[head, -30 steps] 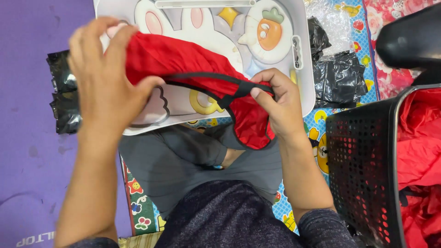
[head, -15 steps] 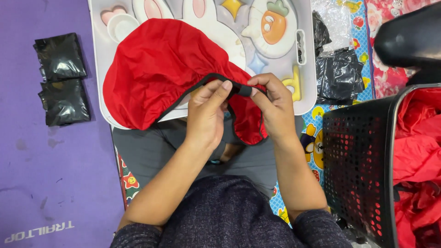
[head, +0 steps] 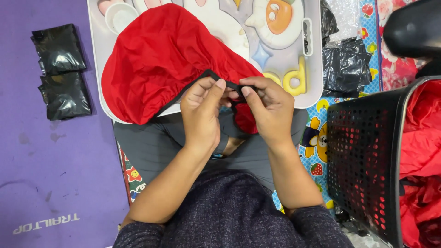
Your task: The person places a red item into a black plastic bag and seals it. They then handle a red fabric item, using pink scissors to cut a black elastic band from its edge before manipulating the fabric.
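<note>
A view from above shows a seated person working a red fabric cover with a black elastic hem. The cover lies spread over the near edge of a small white lap table printed with cartoon shapes, its lower end hanging toward the person's lap. The left hand and right hand meet just below the table's near edge, each grip pinched on the black hem, thumbs and forefingers almost touching; what lies between the fingertips is too small to tell, possibly a cord end. Left of the table, two folded black plastic packets lie on a purple mat. Right of the table lie more crumpled black bags and a black perforated basket holding more red fabric. The pinch is narrow, so the stretchy hem could snap out of the fingers, and the loose cloth could slide off the table.
</note>
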